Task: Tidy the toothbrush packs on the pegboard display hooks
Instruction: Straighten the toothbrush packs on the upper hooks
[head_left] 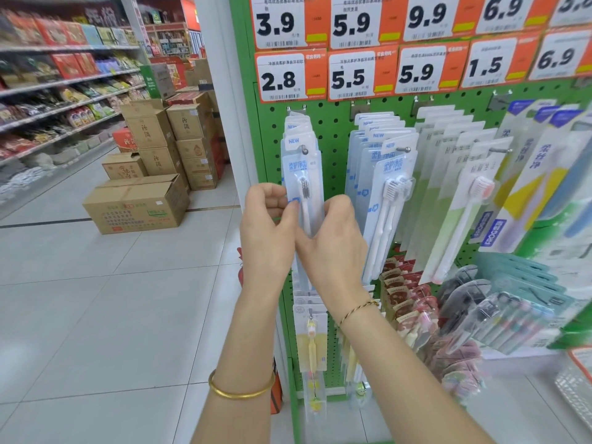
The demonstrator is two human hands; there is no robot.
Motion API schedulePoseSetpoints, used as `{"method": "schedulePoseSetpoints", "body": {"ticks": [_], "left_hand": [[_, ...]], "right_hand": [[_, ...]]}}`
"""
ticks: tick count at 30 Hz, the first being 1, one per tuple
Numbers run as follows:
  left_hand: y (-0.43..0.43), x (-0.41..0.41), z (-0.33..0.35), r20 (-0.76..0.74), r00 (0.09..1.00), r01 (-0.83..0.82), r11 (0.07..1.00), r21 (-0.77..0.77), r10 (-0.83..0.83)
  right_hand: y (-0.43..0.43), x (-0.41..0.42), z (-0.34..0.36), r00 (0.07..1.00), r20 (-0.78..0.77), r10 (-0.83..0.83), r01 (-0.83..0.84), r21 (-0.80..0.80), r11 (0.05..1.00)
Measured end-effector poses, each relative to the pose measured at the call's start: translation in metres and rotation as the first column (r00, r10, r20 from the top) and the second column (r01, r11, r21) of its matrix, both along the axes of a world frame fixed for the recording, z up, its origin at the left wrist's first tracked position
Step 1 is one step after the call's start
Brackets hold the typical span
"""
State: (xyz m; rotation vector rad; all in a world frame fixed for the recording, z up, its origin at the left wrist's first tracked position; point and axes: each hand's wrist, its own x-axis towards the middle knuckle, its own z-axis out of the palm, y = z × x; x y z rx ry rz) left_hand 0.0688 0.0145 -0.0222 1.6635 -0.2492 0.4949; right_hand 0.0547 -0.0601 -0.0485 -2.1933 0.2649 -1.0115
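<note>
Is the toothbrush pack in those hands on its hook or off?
On it. The hook pokes through the top of the pack; the left hand and right hand grip it lower down.

Clear blue-topped toothbrush packs (299,169) hang upright in a stack on the leftmost hook (304,151) of the green pegboard (333,145).

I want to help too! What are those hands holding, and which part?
Both hold the front toothbrush pack on the leftmost hook: the left hand grips its left edge, the right hand its right edge, around mid-height.
</note>
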Motion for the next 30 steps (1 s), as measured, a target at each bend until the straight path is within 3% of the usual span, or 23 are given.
{"method": "schedulePoseSetpoints", "body": {"ticks": [16,23,26,30], "left_hand": [[0.000,-0.008,-0.007,0.001,0.999,-0.052,0.998,0.041,0.052],[-0.002,-0.028,-0.002,0.106,0.985,-0.133,0.990,-0.038,0.137],[-0.015,-0.043,0.000,0.162,0.986,-0.035,0.998,-0.061,0.045],[-0.033,-0.050,-0.003,0.104,0.982,0.156,0.988,-0.002,-0.155]], "right_hand": [[-0.002,-0.015,-0.005,0.999,-0.033,0.004,-0.006,-0.067,0.998],[-0.005,-0.029,-0.016,1.000,-0.020,0.000,-0.002,-0.134,0.991],[-0.021,-0.042,-0.019,0.998,0.045,-0.045,0.050,-0.123,0.991],[-0.052,-0.050,-0.011,0.987,0.086,-0.138,0.138,0.008,0.990]]}}
